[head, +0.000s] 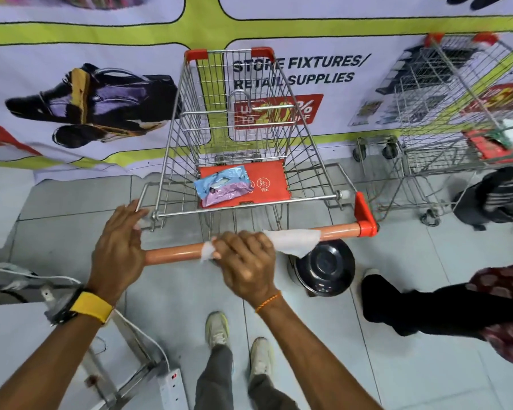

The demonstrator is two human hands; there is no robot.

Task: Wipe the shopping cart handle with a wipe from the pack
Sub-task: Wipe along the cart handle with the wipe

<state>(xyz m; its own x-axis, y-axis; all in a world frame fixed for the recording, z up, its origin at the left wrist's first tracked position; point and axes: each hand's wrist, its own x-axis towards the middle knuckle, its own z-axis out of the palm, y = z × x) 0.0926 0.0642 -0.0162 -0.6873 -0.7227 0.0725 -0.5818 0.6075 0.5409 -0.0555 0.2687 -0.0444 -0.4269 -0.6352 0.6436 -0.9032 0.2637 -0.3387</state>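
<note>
1. The white wipe [293, 239] lies draped over the orange cart handle [175, 253], near its middle; one end spreads flat toward the red end cap [366, 224], the other peeks out as a crumpled tuft left of the knuckles.
2. The right hand [246, 258] is curled over the bar, fingers pressed together and wrapped round the wipe, clamping it to the handle.
3. The left hand [119, 247] covers the handle's left end; its fingers reach forward, lightly spread, fingertips resting on the wire frame of the cart [190, 119].
4. The pack of wipes [222, 184], blue and pink, lies on the red child-seat flap [267, 184] inside the basket, just beyond the handle.
5. A dark round bin [323, 266] stands on the tiled floor under the handle's right part; a second cart [444, 93] stands to the right.
</note>
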